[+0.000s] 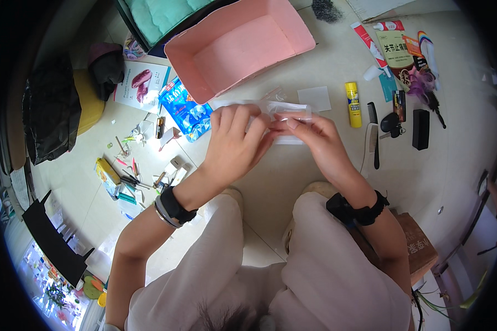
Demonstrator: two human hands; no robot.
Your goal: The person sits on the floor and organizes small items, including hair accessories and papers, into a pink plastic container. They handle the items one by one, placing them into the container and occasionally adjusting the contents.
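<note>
My right hand [321, 134] pinches a clear plastic piece [304, 115], possibly a small bag, between thumb and fingers. Close against it, my left hand [236, 138] has its fingers curled in at the same piece, and its fingertips are partly hidden. Beneath and behind both hands lies white paper or thin packaging [290, 140], mostly covered by them. Just beyond is a small clear zip bag [276, 95], with a square white paper [314, 98] to its right. A blue printed pouch [186, 111] lies left of my left hand.
A pink plastic bin [240, 53] stands ahead. To the right lie a yellow glue stick [353, 104], combs [372, 136], keys [393, 124] and a black box [421, 129]. Small tools and scraps [134, 178] spread at left. A cardboard box [416, 248] sits beside my right leg.
</note>
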